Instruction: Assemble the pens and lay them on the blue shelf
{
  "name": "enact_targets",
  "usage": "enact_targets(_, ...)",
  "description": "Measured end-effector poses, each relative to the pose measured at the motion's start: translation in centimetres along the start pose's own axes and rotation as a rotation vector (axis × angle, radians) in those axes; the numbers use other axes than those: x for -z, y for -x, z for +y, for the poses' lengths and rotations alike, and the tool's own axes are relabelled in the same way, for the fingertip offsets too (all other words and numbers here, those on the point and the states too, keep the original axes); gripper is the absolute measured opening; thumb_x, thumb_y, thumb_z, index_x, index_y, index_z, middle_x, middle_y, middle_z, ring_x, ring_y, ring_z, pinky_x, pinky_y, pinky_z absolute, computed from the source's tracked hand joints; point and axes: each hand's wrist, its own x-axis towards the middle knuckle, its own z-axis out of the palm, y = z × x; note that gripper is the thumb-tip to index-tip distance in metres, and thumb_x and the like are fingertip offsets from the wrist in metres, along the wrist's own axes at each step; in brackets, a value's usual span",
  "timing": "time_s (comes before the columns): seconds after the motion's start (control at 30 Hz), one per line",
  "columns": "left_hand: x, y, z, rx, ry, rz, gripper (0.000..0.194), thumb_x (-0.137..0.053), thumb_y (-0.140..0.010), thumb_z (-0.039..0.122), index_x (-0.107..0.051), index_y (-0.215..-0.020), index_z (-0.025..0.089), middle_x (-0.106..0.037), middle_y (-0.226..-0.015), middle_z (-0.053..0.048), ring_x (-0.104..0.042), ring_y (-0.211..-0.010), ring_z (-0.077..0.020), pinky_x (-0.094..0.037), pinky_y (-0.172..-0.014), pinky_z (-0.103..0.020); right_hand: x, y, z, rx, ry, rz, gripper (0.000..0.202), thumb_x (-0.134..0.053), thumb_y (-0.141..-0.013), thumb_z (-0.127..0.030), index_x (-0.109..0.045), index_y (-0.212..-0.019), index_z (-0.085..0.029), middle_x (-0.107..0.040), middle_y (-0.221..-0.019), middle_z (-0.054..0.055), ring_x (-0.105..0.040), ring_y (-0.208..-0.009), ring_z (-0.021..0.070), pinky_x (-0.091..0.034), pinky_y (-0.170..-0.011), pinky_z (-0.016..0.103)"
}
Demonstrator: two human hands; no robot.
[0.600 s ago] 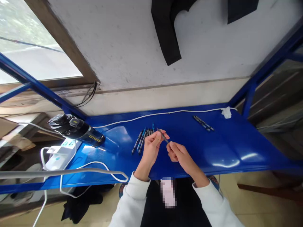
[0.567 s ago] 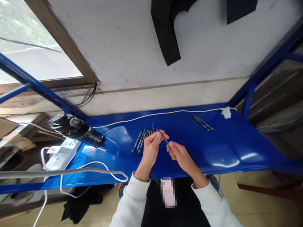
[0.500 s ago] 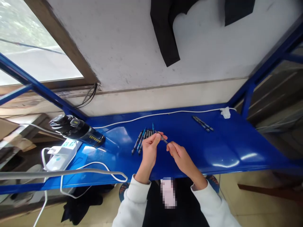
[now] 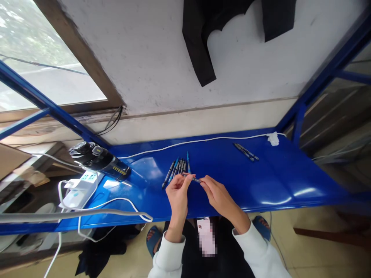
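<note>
Between my two hands a dark pen (image 4: 196, 180) lies nearly level above the front part of the blue table. My left hand (image 4: 179, 189) pinches its left part with thumb and fingers. At its right end the fingertips of my right hand (image 4: 213, 190) are closed on it. Just beyond my left hand several pens (image 4: 174, 170), mostly black and grey with some blue, lie side by side. A blue pen (image 4: 188, 161) points away from me to the right of that group. Two dark pens (image 4: 245, 151) lie apart, farther right.
A black bottle (image 4: 100, 160) stands at the left of the blue table (image 4: 226, 166). Near it are a white power strip (image 4: 79, 191) and looping white cables (image 4: 116, 210). Another white cable runs along the back edge to a crumpled white tissue (image 4: 273, 138). Blue posts (image 4: 297, 123) frame the table.
The held pen has turned from slanting to nearly level, and both hands have come down slightly toward me. My head view has shifted a little. The pens on the table lie as before.
</note>
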Motion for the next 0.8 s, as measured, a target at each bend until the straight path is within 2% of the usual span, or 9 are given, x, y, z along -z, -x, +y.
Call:
enact_targets(0.1,0.3,0.3,-0.7,-0.037,-0.025,-0.009,0.029,-0.097,-0.084,0.043,-0.081,-0.082,0.019,-0.083,-0.087,-0.004,-0.086,-0.092,-0.0255,-0.063,-0.083,-0.029,-0.1,0.0,0.1,0.009,-0.002,0.017,0.013,-0.045,-0.119,-0.031,-0.058,-0.117,-0.027,-0.076,-0.105,0.007,-0.079,-0.092,0.0239,-0.06,-0.081,0.034)
enact_targets(0.2,0.5,0.7,-1.2,-0.087,-0.07,-0.001,0.028,-0.096,-0.087,0.042,-0.08,-0.082,0.019,-0.083,-0.089,-0.004,-0.084,-0.091,-0.0226,-0.062,-0.082,-0.027,0.0,0.1,-0.3,-0.018,0.012,-0.018,0.01,-0.05,-0.118,-0.032,-0.056,-0.122,-0.027,-0.077,-0.097,0.004,-0.08,-0.086,0.0245,-0.061,-0.078,0.034)
enact_targets(0.3,0.5,0.8,-1.4,-0.105,-0.081,0.04,0.027,-0.095,-0.087,0.042,-0.08,-0.084,0.019,-0.083,-0.09,-0.004,-0.081,-0.087,-0.0201,-0.061,-0.082,-0.027,0.0,0.0,-0.7,0.025,0.062,-0.029,0.019,-0.048,-0.119,-0.034,-0.06,-0.131,-0.027,-0.078,-0.11,0.008,-0.081,-0.101,0.028,-0.063,-0.086,0.039)
enact_targets(0.37,0.4,0.9,-1.3,-0.111,-0.075,0.05,0.029,-0.096,-0.086,0.042,-0.079,-0.082,0.02,-0.083,-0.09,-0.004,-0.081,-0.087,-0.0204,-0.061,-0.081,-0.028,-0.1,0.0,-0.7,0.056,0.073,0.0,0.021,-0.044,-0.12,-0.033,-0.063,-0.126,-0.027,-0.077,-0.116,0.01,-0.079,-0.107,0.0289,-0.063,-0.09,0.041)
enact_targets(0.5,0.3,1.0,-1.0,-0.122,-0.111,0.014,0.03,-0.096,-0.085,0.043,-0.077,-0.082,0.02,-0.084,-0.09,-0.006,-0.082,-0.088,-0.0225,-0.063,-0.081,-0.03,-0.4,0.1,-0.3,0.014,0.024,0.021,0.013,-0.047,-0.119,-0.032,-0.058,-0.116,-0.026,-0.077,-0.101,0.006,-0.079,-0.094,0.0266,-0.063,-0.083,0.039)
enact_targets(0.57,0.3,1.0,-1.0,-0.127,-0.118,0.019,0.032,-0.096,-0.085,0.044,-0.076,-0.081,0.02,-0.084,-0.089,-0.005,-0.081,-0.085,-0.0216,-0.063,-0.08,-0.03,-0.3,0.2,-0.4,0.01,0.043,0.004,0.012,-0.05,-0.119,-0.033,-0.058,-0.122,-0.026,-0.078,-0.103,0.007,-0.08,-0.093,0.0269,-0.063,-0.082,0.039)
enact_targets(0.67,0.3,1.0,-1.1,-0.124,-0.099,0.054,0.034,-0.096,-0.084,0.044,-0.073,-0.078,0.02,-0.082,-0.085,-0.004,-0.08,-0.082,-0.0201,-0.062,-0.079,-0.029,-0.3,0.2,-0.5,0.051,0.089,-0.007,0.019,-0.046,-0.12,-0.032,-0.061,-0.131,-0.026,-0.079,-0.112,0.009,-0.08,-0.102,0.0282,-0.063,-0.087,0.041)
enact_targets(0.8,0.1,1.1,-0.8,-0.102,-0.084,0.015,0.034,-0.097,-0.083,0.042,-0.072,-0.078,0.02,-0.083,-0.085,-0.004,-0.079,-0.08,-0.0199,-0.062,-0.078,-0.029,-0.5,0.3,-0.2,0.043,0.034,0.029,0.016,-0.045,-0.12,-0.03,-0.061,-0.12,-0.026,-0.078,-0.107,0.008,-0.079,-0.099,0.0268,-0.063,-0.086,0.04)
